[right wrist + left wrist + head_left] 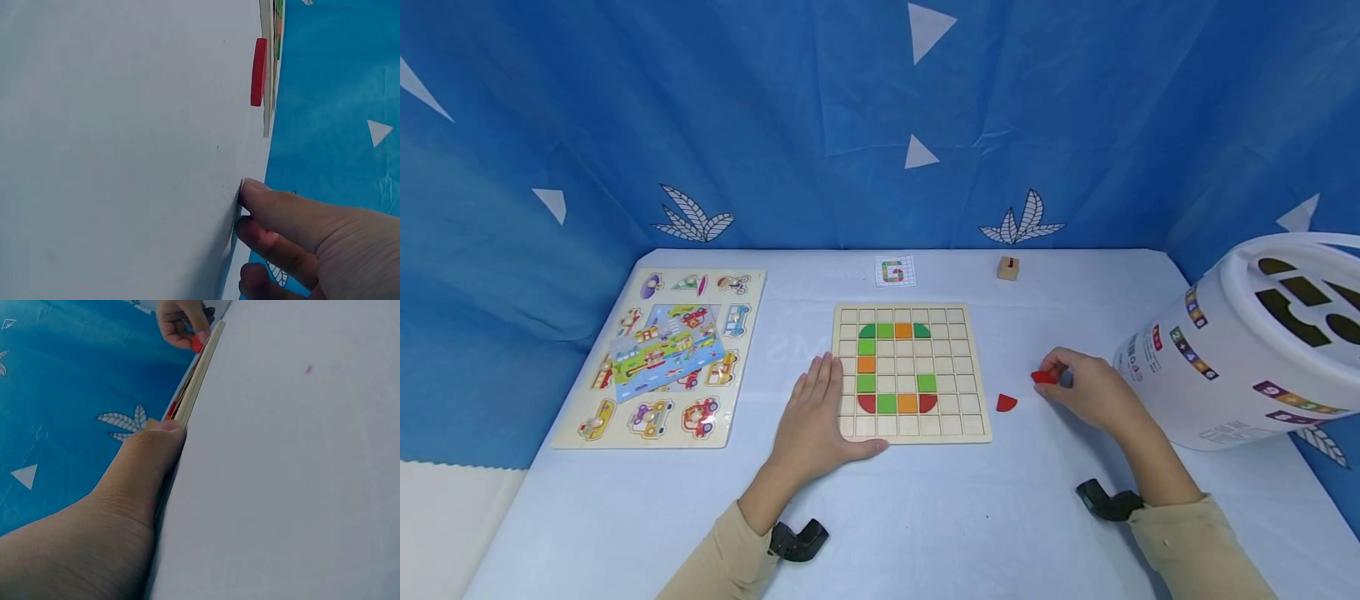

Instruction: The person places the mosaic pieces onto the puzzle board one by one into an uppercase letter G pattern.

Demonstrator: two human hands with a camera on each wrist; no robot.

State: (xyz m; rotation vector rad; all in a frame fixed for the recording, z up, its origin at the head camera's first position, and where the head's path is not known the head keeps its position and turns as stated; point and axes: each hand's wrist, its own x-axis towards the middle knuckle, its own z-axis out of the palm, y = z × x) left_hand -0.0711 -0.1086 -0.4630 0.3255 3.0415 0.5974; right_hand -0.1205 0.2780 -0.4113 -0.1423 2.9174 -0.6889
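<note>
A wooden grid board lies mid-table, with green, orange and red pieces set in several of its squares. My left hand lies with straight fingers along the board's left side, its thumb at the front edge; the left wrist view shows that thumb against the edge. Right of the board, my right hand pinches a red piece between thumb and fingertips, partly covered by them. A red quarter-circle piece lies on the table between board and right hand; the right wrist view shows a red piece edge-on.
A small pattern card and a wooden cube lie behind the board. On the left is a vehicle puzzle board with picture cards on it. A large white bucket stands on the right, close to my right hand.
</note>
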